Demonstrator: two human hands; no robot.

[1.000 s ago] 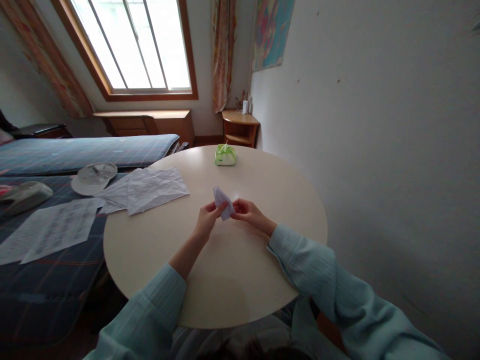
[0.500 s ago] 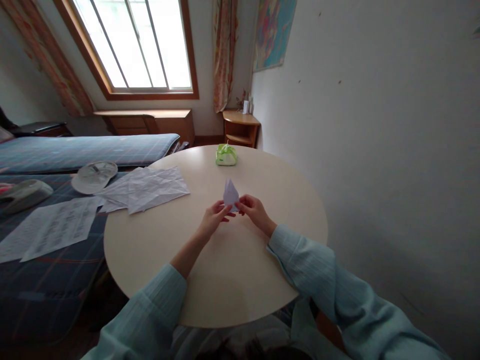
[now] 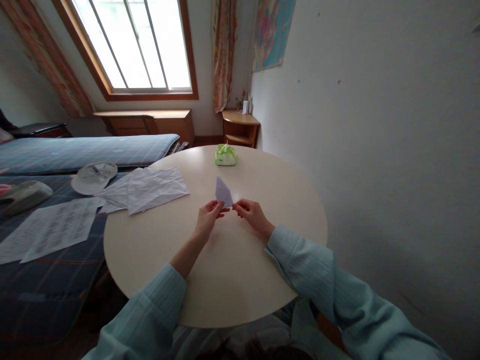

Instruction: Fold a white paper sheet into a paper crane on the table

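Note:
A small piece of folded white paper [image 3: 224,193] with a pointed top stands tilted above the middle of the round table [image 3: 240,280]. My left hand [image 3: 210,216] pinches its lower edge, thumb in front and fingers behind. My right hand [image 3: 253,216] is closed, its thumb and forefinger pinched at the paper's lower right corner. The other fingers of my right hand are curled under.
Creased white sheets [image 3: 157,190] lie at the table's left edge. A green tissue pack [image 3: 225,155] stands at the far side. Left of the table, a plaid-covered bed [image 3: 22,300] bears printed sheets [image 3: 62,225] and a white cap [image 3: 93,178]. A wall rises on the right.
The folded paper has shifted slightly left and turned, its tip now leaning left. My left hand has moved a little left with it; my right hand's grip has slid to the corner.

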